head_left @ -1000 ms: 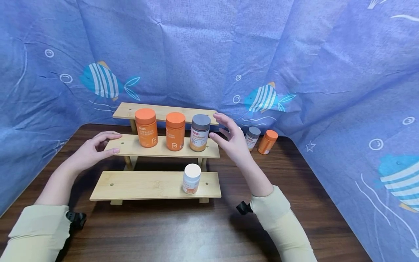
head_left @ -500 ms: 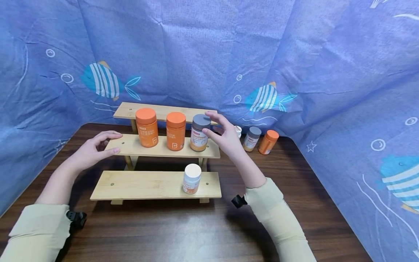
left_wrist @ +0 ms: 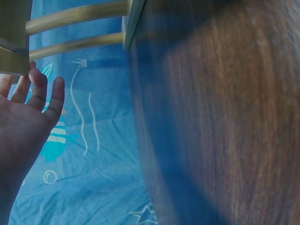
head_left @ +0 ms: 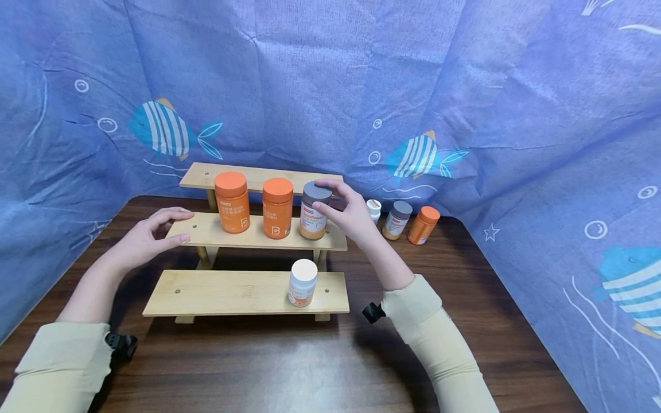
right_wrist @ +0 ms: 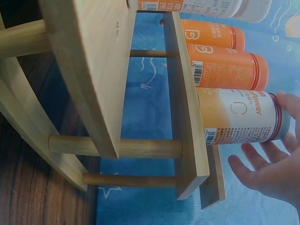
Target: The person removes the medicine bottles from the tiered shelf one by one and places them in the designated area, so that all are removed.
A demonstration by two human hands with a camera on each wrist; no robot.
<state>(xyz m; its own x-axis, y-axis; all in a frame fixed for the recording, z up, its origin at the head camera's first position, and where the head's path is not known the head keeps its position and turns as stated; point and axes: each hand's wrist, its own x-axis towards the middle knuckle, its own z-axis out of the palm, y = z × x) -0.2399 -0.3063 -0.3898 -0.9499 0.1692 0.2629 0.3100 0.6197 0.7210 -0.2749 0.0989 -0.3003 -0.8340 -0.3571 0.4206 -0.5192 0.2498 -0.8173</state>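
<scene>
My right hand [head_left: 348, 209] holds the grey cap of a pill bottle [head_left: 312, 221] between thumb and fingers. That bottle stands upright at the right of a three-tier wooden shelf's [head_left: 206, 232] middle step; the right wrist view shows its white and yellow label [right_wrist: 239, 115]. Left of it stand two orange pill bottles [head_left: 277, 215], [head_left: 233, 209]. My left hand [head_left: 142, 238] grips the left end of the same step, thumb at the front edge and fingers at the back. In the left wrist view, the step partly hides that hand's fingers [left_wrist: 40, 89].
A small white-capped bottle [head_left: 302, 284] stands on the lowest step. On the dark wooden table [head_left: 289, 367], right of the shelf, are a white-capped bottle [head_left: 374, 211], a grey-capped bottle [head_left: 396, 221] and an orange bottle [head_left: 423, 225]. A blue fish-print cloth [head_left: 310, 86] hangs behind.
My right hand has moved left from beside the shelf onto the grey-capped bottle's cap, uncovering the white-capped bottle behind. The left hand has stayed on the shelf.
</scene>
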